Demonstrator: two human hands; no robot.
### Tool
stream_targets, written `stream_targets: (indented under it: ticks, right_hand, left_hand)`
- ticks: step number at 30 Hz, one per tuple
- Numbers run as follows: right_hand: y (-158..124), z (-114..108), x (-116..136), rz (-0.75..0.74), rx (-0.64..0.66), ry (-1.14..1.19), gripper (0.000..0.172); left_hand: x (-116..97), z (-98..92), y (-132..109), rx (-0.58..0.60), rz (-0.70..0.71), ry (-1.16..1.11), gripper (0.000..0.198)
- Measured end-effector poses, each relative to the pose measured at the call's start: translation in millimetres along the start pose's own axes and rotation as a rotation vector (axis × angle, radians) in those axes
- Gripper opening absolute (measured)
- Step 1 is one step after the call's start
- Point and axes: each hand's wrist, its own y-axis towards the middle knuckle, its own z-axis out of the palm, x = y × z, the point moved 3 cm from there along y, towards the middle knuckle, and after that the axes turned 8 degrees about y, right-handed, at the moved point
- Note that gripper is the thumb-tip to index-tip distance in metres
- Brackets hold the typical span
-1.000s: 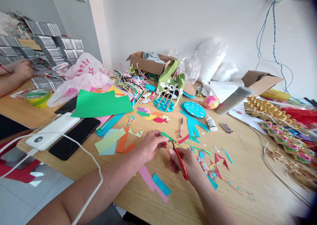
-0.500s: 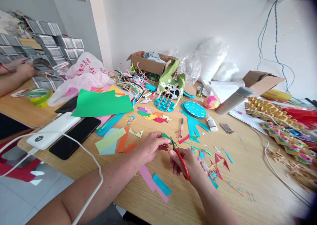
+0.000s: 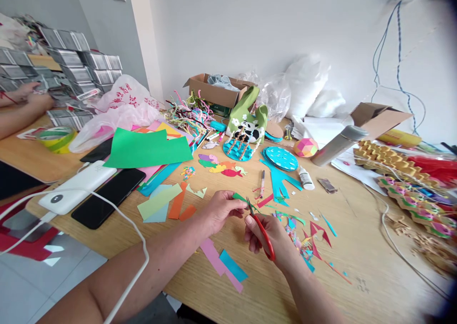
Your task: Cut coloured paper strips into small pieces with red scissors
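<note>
My left hand (image 3: 225, 209) pinches a small piece of green paper (image 3: 240, 198) above the wooden table. Held in my right hand (image 3: 268, 236) is a pair of scissors (image 3: 263, 232) with red handles; their blades meet the right edge of the green paper. A narrow green sliver hangs beside the blades. Beyond my hands lie colourful paper fish (image 3: 219, 166). Paper scraps (image 3: 303, 240) in many colours are strewn to the right, and pink strips (image 3: 213, 257) and a blue strip (image 3: 233, 264) lie below my wrists.
A green sheet (image 3: 148, 149) tops a paper stack at left, near a black phone (image 3: 109, 198) and white power bank (image 3: 76, 187). A white cable crosses above my left forearm. A grey bottle (image 3: 337, 145) and glue bottle (image 3: 306, 178) stand right. Another person's hands (image 3: 35, 98) work far left.
My hands stay nearly in place. The scissors have shifted slightly, and a thin green sliver now shows more clearly beside the blades. The other person's hands have moved a little.
</note>
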Motion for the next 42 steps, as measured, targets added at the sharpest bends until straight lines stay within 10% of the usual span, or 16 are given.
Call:
stream_targets:
  ticks: [42]
  right_hand:
    - [-1.3, -1.0, 0.3, 0.013, -0.015, -0.01, 0.041]
  left_hand:
    - [-5.7, 0.3, -1.2, 0.033, -0.007, 0.09, 0.013]
